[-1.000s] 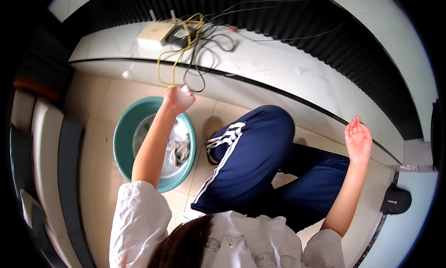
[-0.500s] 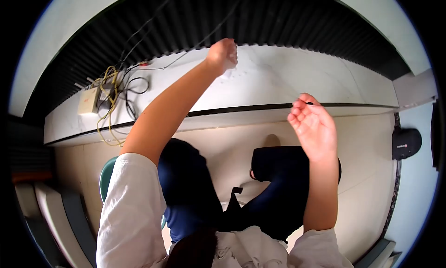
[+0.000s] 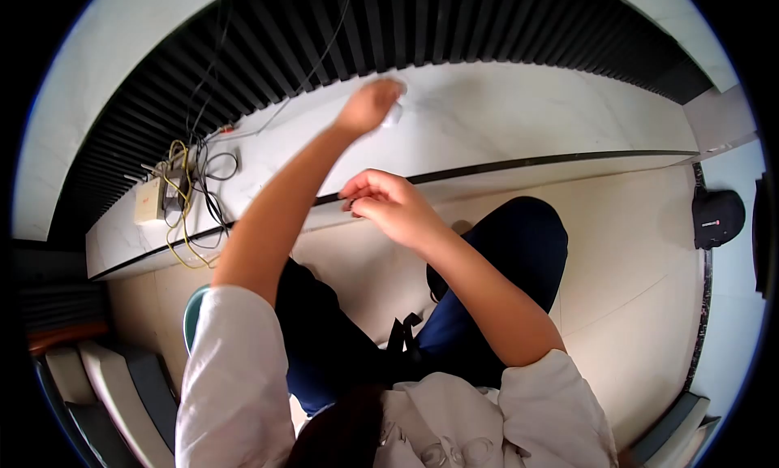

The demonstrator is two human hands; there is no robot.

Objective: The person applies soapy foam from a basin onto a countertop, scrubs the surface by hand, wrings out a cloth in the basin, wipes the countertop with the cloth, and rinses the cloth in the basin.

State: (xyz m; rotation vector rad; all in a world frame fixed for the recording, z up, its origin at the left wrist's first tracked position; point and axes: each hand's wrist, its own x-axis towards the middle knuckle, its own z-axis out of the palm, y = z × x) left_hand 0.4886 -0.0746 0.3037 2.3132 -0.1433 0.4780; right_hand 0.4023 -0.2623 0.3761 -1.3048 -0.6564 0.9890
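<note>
My left hand [image 3: 371,107] is closed over the white marble-patterned ledge [image 3: 503,111], near its back edge. A small white item [image 3: 393,116], blurred, shows beneath its fingers; it looks like a cloth or tissue. My right hand [image 3: 383,202] is at the ledge's front edge, its fingers curled together around a small dark thing that I cannot make out. The two hands are apart, the left one farther forward.
A cream box [image 3: 148,202], a black adapter [image 3: 174,189] and tangled yellow and black cables [image 3: 213,208] lie at the ledge's left end. A teal basin [image 3: 193,318] is partly hidden by my left sleeve. A black bag [image 3: 719,218] stands far right.
My left hand has gone from above the basin to the ledge. My right hand has moved left and its fingers have curled. The view has turned, and the basin is now mostly hidden.
</note>
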